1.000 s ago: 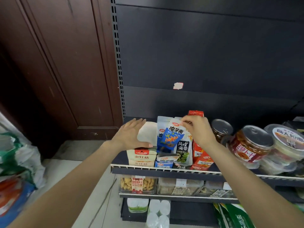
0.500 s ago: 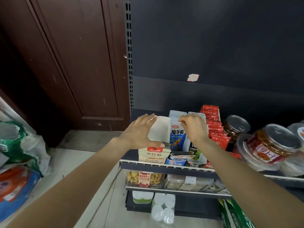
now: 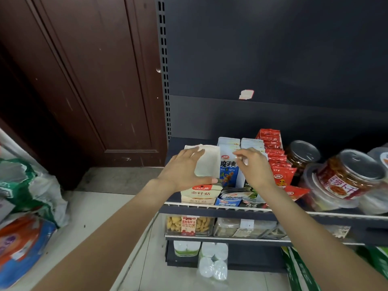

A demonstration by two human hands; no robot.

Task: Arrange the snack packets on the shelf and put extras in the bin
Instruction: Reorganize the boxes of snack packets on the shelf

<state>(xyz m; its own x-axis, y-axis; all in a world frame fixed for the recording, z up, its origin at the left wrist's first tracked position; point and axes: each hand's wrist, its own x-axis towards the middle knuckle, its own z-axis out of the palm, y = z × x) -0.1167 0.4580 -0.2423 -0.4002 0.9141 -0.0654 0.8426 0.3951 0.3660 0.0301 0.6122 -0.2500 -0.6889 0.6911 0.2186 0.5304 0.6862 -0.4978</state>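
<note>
Bare forearms reach in from the lower corners toward the dark metal shelf (image 3: 210, 210), which serves as the landmark. Below its white front rail sits a lower tier with a clear tub of yellow biscuits (image 3: 189, 224), and under that, near the floor, a pack of white rolls (image 3: 213, 261). Left of the shelf, on the pale floor, lie stuffed plastic bags (image 3: 27, 198). On the shelf's left end the left hand (image 3: 184, 171) grips a stack of white packets (image 3: 206, 162), thumb across the near face and fingers over the left side and top; under the hand the frontmost cream packet (image 3: 199, 193) with a red label stands against the rail. Just right of these, at the shelf's middle, the right hand (image 3: 255, 166) pinches the top edge of a pale packet between thumb and fingertips, among the upright blue-and-white packets (image 3: 228, 164); a few blue packets (image 3: 231, 198) lie flat in front of them at the rail. Further right on the shelf runs a row of red packets (image 3: 279, 162) front to back, then clear jars with metal lids (image 3: 352, 177). Behind the shelf rises a dark back panel (image 3: 273, 59) with a torn sticker (image 3: 246, 94), and left of it a brown wooden door (image 3: 88, 80).
</note>
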